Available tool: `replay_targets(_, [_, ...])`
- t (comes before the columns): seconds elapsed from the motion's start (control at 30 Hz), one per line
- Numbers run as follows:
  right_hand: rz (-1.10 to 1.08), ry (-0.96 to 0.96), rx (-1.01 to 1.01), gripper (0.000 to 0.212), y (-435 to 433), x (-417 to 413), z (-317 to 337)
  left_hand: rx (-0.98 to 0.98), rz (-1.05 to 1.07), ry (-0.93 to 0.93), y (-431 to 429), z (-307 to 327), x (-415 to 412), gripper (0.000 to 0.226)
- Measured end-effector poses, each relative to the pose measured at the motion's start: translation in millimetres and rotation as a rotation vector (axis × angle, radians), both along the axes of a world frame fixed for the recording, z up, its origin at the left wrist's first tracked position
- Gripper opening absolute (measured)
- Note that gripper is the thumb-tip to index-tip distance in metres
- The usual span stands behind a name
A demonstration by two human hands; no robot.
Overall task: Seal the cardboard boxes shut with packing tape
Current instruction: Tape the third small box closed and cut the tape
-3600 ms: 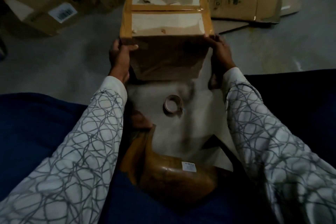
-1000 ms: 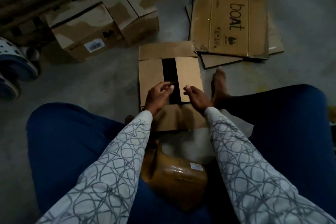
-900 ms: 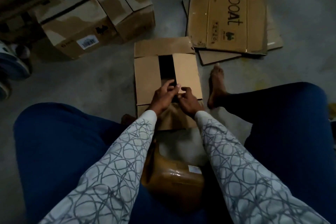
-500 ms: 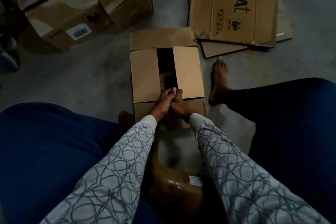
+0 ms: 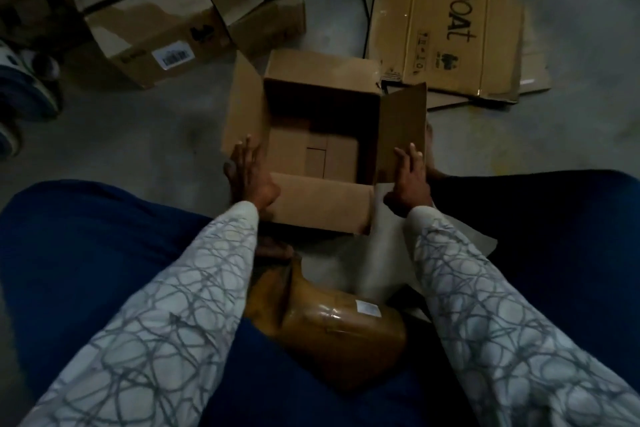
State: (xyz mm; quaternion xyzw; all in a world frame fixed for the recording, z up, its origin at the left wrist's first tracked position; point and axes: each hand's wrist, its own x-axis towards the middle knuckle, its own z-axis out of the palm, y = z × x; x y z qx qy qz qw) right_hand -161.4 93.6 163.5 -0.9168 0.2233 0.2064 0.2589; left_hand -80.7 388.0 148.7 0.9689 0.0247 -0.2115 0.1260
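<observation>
Head view: open box (image 5: 320, 203); flattened carton (image 5: 429, 21) reads "boat"

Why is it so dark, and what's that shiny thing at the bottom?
Head view: the light is dim everywhere and darkest at the corners. Head view: the far inside of the open brown cardboard box is in deep shadow. Head view: the shine is glare on the glossy tape-wrapped brown parcel.

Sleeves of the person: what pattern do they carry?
Pale sleeves with grey looping lines; head view.
</observation>
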Motion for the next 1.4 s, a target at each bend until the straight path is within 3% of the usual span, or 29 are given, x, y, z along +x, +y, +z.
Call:
replay_targets(0.1, [0.117, 0.045, 0.044, 0.111, -30.6, -6.5, -2.5, 0.159, -0.209, 0.129, 41.1, -14.6, 9.8, 0.099])
replay_targets(0.23, [0.185, 0.052, 0.072, 0.134, -48.4, -16.0, -26.4, 0.149, -0.332, 0.136, 76.8, -36.3, 9.6, 0.152])
replay_targets(0.37, [0.283, -0.03, -0.004, 0.134, -41.3, -14.3, -47.0, 0.245, -0.31, 0.035, 72.2, -49.5, 20.4, 0.123])
replay_targets(0.47, [0.357, -0.035, -0.075, 0.124, -33.9, -9.8, -56.9, 0.149, -0.299, 0.135, 79.1, -55.5, 37.0, 0.132])
replay_targets(0.53, [0.342, -0.034, -0.05, 0.114, -34.4, -5.2, -62.4, -0.033, -0.291, 0.302, 94.5, -60.9, 49.7, 0.14])
replay_targets(0.6, [0.278, -0.022, 0.049, 0.098, -35.0, -0.5, -68.7, -0.34, -0.164, 0.493, 97.2, -53.4, 59.5, 0.121])
replay_targets(0.67, [0.059, -0.026, 0.167, 0.085, -33.3, 8.3, -67.4, -0.576, 0.1, 0.529, 91.4, -44.2, 68.3, 0.073])
replay_targets(0.7, [-0.088, -0.017, 0.229, 0.088, -31.8, 16.0, -64.5, -0.592, 0.225, 0.495, 87.5, -42.0, 72.5, 0.055])
replay_targets(0.8, [-0.246, 0.041, 0.25, 0.085, -25.3, 36.1, -55.9, -0.429, 0.239, 0.29, 75.6, -38.9, 72.4, 0.044])
replay_targets(0.97, [-0.027, -0.009, 0.021, 0.049, -20.1, 36.4, -52.5, -0.084, 0.121, -0.151, 42.8, -35.9, 48.1, 0.027])
replay_targets(1.03, [0.139, 0.118, 0.001, 0.051, -16.0, 26.9, -56.9, -0.015, -0.068, -0.11, 34.4, -42.5, 39.9, 0.039])
replay_targets(1.1, [0.267, 0.255, -0.049, 0.074, -19.7, 20.4, -71.4, 0.027, -0.205, 0.12, 31.4, -47.9, 31.5, 0.076])
replay_targets(1.17, [0.237, 0.324, -0.09, 0.078, -15.3, 20.4, -66.2, 0.069, -0.235, 0.313, 28.8, -53.2, 24.6, 0.103])
replay_targets(1.27, [0.184, 0.238, -0.169, 0.069, -1.0, 24.9, -51.3, 0.092, -0.228, 0.262, 20.0, -55.4, 23.6, 0.102])
replay_targets(1.4, [0.055, -0.005, -0.144, 0.059, 19.1, 58.9, -39.4, -0.029, -0.197, 0.088, 2.1, -52.1, 56.9, 0.096])
